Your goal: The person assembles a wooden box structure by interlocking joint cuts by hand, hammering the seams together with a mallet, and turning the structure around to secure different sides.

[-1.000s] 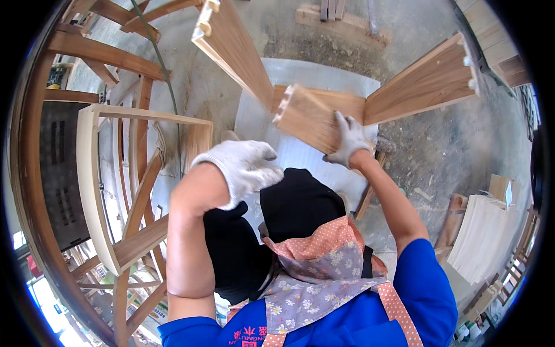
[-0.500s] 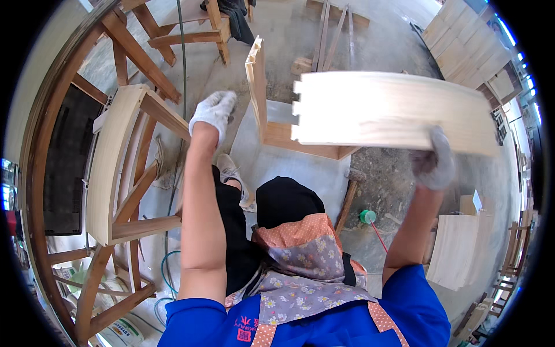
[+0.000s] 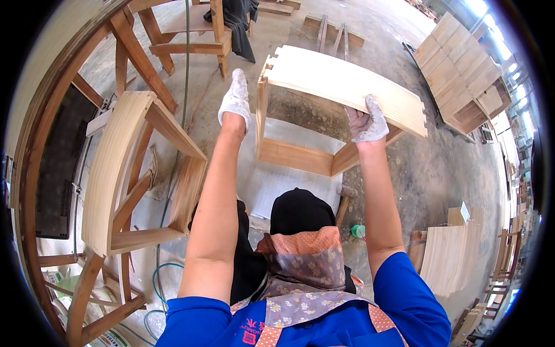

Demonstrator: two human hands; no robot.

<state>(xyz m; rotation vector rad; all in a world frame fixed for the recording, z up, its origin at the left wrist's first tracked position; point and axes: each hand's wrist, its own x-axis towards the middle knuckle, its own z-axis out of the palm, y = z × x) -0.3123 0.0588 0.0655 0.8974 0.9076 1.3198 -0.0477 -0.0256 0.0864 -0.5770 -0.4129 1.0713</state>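
Observation:
My right hand (image 3: 370,120), in a pale work glove, grips the near edge of a light wooden board (image 3: 341,75) with notched ends. The board is held above a partly built wooden box frame (image 3: 298,157). Its left end is at the top of the frame's upright left panel (image 3: 261,113); whether they touch I cannot tell. The frame's right panel is partly hidden behind the board and my hand. My left hand (image 3: 236,97), also gloved, is held out left of the upright panel, apart from it, with fingers stretched and nothing visible in them.
Another wooden box frame (image 3: 101,179) rests at left on a brown wooden stand (image 3: 87,295). A hammer (image 3: 346,199) and a green roll (image 3: 358,231) lie near my knees. Stacked boards (image 3: 442,260) stand at right, stacked wooden boxes (image 3: 457,63) at far right. A cable (image 3: 186,75) hangs at left.
My right hand has brought the board leftward to the top of the upright panel. My left hand has moved forward and slightly right, its fingers straightening. The view has shifted a little.

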